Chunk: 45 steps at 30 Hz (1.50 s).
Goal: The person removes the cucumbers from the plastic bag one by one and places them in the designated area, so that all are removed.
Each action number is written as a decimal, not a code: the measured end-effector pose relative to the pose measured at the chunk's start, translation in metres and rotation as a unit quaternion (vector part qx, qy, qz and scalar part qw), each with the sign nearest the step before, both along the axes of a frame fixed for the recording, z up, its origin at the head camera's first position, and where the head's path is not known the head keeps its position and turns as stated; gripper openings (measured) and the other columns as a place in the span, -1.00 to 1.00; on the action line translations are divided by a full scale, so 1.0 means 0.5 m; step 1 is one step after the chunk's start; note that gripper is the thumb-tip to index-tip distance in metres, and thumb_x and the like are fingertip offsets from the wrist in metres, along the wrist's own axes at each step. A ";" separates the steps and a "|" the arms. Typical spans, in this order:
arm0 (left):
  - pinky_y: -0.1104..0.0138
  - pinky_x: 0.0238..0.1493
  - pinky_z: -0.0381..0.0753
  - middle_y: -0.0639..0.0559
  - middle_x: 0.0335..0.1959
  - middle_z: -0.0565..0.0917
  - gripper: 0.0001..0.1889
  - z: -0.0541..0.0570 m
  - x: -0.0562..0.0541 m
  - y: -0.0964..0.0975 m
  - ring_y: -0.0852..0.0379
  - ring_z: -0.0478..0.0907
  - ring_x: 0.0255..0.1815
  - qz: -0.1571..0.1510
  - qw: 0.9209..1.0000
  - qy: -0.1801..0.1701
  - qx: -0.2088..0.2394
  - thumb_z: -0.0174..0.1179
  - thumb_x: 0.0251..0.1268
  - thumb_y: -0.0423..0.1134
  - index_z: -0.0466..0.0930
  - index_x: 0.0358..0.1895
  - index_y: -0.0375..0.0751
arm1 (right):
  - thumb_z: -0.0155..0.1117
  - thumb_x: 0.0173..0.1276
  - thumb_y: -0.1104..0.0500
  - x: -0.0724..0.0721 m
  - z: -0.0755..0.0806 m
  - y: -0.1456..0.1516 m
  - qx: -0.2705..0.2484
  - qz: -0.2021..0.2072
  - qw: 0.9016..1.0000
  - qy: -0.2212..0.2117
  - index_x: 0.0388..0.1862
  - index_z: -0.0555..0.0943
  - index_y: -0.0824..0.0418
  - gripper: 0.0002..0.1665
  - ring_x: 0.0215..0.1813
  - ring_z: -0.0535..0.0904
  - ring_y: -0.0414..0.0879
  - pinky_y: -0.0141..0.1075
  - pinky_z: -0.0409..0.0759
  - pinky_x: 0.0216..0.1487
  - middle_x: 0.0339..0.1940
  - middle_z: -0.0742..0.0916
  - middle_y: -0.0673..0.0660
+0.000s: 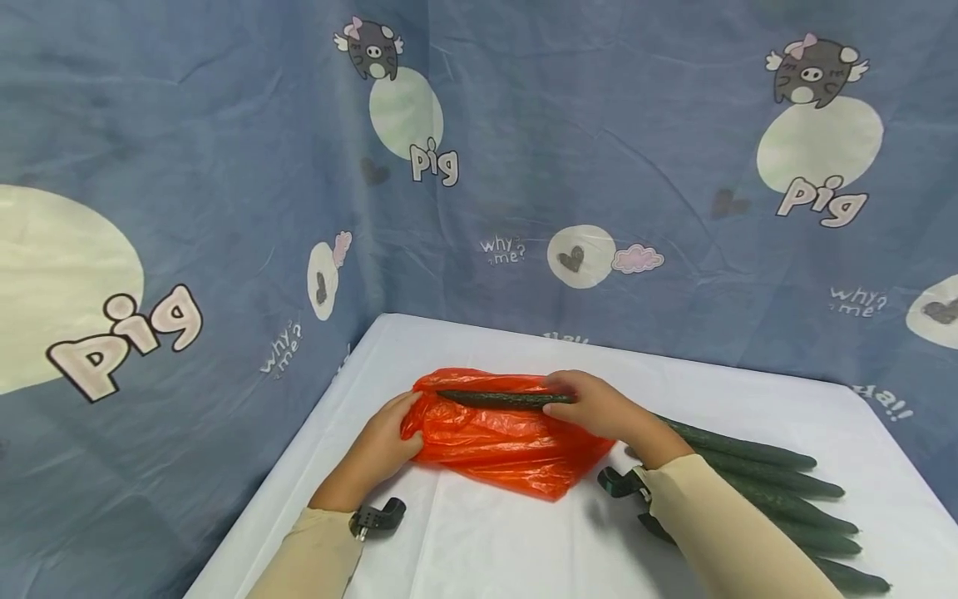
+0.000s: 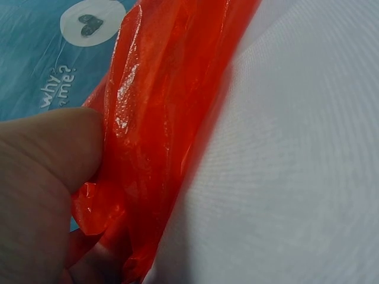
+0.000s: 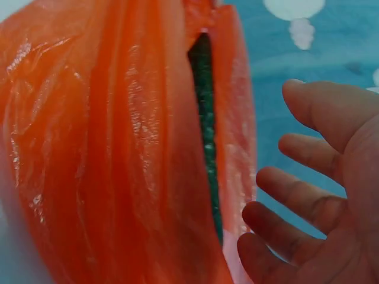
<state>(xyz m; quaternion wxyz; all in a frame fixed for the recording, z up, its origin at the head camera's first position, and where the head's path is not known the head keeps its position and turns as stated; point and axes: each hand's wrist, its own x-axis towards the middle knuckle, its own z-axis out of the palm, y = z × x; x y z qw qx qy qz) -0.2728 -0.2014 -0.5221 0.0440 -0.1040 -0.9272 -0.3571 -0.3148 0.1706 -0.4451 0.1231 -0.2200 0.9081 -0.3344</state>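
Observation:
A red plastic bag [image 1: 501, 437] lies in front of me, its left end pinched between the thumb and fingers of my left hand [image 1: 385, 437]. In the left wrist view the thin film of the bag [image 2: 154, 118] bunches at my thumb. One dark green cucumber [image 1: 494, 400] lies lengthwise in the bag's opening. The right wrist view shows a strip of this cucumber [image 3: 207, 127] between the bag's folds. My right hand [image 1: 599, 408] is at the cucumber's right end, its fingers [image 3: 296, 195] spread and loosely bent beside the bag, with nothing between them in the right wrist view.
Several more cucumbers [image 1: 778, 478] lie side by side on the right of the white table [image 1: 479, 541], partly behind my right forearm. A blue patterned cloth [image 1: 479, 208] hangs behind the table and along its left side.

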 end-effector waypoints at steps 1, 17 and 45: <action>-0.14 0.55 0.32 -0.23 0.56 0.38 -0.26 0.000 0.000 -0.001 -0.26 0.32 0.58 0.000 1.000 0.001 -0.001 0.28 0.29 -0.32 0.33 0.56 -0.30 | 0.38 0.46 -0.02 -0.005 -0.001 -0.006 0.005 0.003 1.000 -0.001 0.42 0.58 0.11 -0.40 0.37 0.56 0.10 0.17 0.46 0.48 0.32 0.69 0.11; -0.11 0.57 0.31 -0.20 0.58 0.36 -0.25 0.002 0.000 0.003 -0.23 0.30 0.60 0.003 1.000 -0.017 0.002 0.28 0.28 -0.33 0.32 0.58 -0.27 | 0.37 0.49 0.01 -0.075 -0.001 -0.100 0.059 0.056 0.996 -0.044 0.33 0.63 0.02 -0.53 0.36 0.57 0.07 0.09 0.49 0.46 0.27 0.70 0.06; -0.08 0.57 0.32 -0.20 0.58 0.37 -0.25 0.006 -0.004 -0.001 -0.21 0.31 0.60 -0.003 1.000 -0.012 -0.011 0.28 0.27 -0.31 0.33 0.57 -0.28 | 0.51 0.34 -0.07 -0.089 -0.082 -0.174 0.154 -0.009 0.988 0.029 0.44 0.60 -0.01 -0.30 0.13 0.48 0.12 0.07 0.56 0.26 0.13 0.61 0.18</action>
